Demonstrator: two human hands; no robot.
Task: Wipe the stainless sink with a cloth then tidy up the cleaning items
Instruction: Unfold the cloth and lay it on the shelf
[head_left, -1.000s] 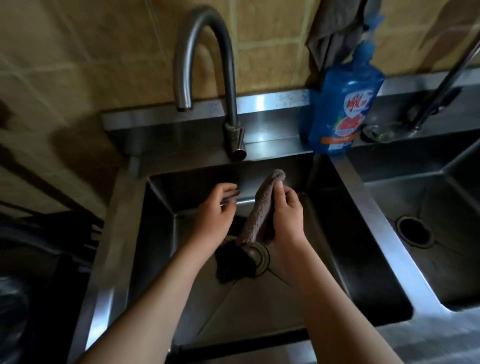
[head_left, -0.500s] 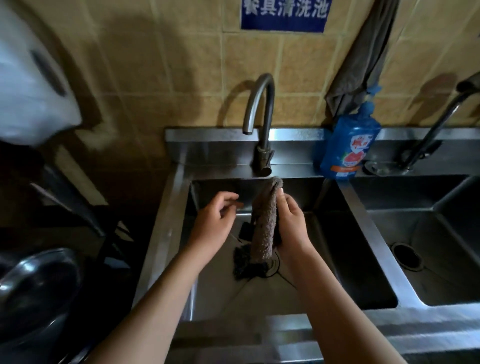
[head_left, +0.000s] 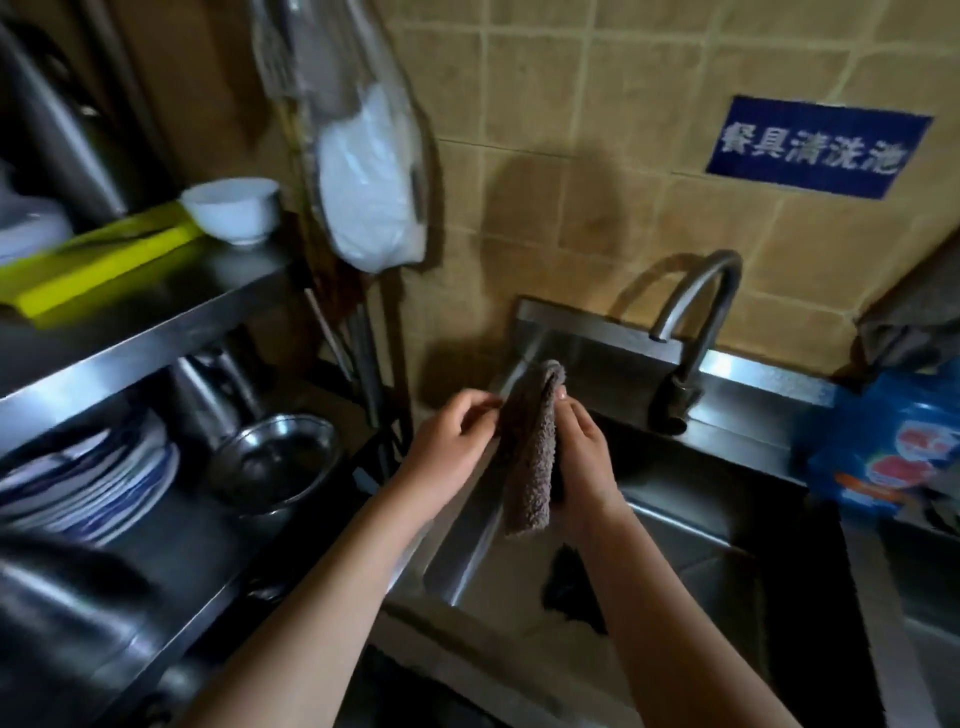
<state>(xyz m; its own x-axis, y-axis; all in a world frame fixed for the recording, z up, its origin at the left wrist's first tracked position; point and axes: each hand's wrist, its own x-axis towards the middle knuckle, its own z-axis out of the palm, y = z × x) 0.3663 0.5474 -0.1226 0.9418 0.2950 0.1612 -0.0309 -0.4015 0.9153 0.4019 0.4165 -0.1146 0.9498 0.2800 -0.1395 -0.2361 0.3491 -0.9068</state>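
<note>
Your right hand (head_left: 584, 467) has its fingers clenched round one cloth (head_left: 530, 457), hanging above the sink (head_left: 467, 525) at its left rim. Left hand (head_left: 447, 441) fingers are curled at the cloth's edge, grasp unclear. Behind the sink: one faucet (head_left: 696, 332). Right of the sink: one blue bottle (head_left: 893, 457).

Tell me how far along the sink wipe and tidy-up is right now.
Wiping looks finished or paused: the cloth is up off the sink, doubled over. In hand: the right hand grips it and the left hand pinches its edge. Remaining: a dark item lies in the basin and the blue detergent bottle stands on the ledge, so tidying is not yet done.
</note>
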